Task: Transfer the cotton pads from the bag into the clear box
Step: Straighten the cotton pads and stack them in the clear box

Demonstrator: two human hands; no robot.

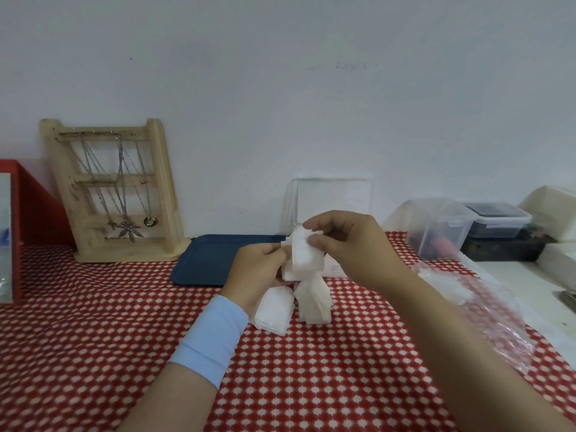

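Pinched between both hands, left hand and right hand, above the red patterned tablecloth: a stack of white cotton pads. More pads loose on the cloth just below. Clear box open behind the hands near the wall, crumpled bag lying to the right.

A pale blue band, seemingly soft knit, is worn around the left forearm, toward seven o'clock. The right forearm and both hands are bare.
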